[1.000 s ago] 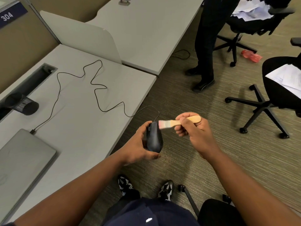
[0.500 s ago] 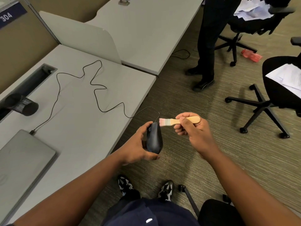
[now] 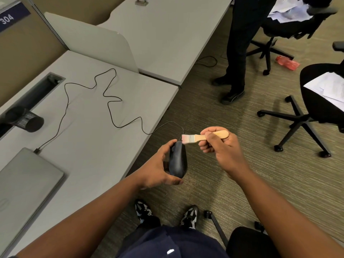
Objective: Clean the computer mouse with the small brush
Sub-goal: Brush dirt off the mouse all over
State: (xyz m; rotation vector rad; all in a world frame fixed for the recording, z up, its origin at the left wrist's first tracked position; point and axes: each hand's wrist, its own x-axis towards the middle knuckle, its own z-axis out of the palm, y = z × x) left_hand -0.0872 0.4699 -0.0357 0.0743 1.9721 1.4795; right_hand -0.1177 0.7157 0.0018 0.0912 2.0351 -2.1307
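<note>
My left hand (image 3: 158, 169) grips a black wired computer mouse (image 3: 177, 160), held on edge over the carpet just past the desk's corner. My right hand (image 3: 221, 148) pinches the wooden handle of a small flat brush (image 3: 201, 137). The brush's pale pink bristles touch the mouse's front end, near where its thin black cable (image 3: 109, 103) leaves and snakes back across the grey desk (image 3: 89, 146).
A closed grey laptop (image 3: 24, 185) lies at the desk's left edge, with a black mesh cup (image 3: 28, 119) tipped over behind it. A person's dark legs (image 3: 240, 53) stand ahead on the carpet. Black office chairs (image 3: 316, 101) holding papers stand at the right.
The brush tip has slid slightly up toward the mouse's front end. Both hands have otherwise stayed in place.
</note>
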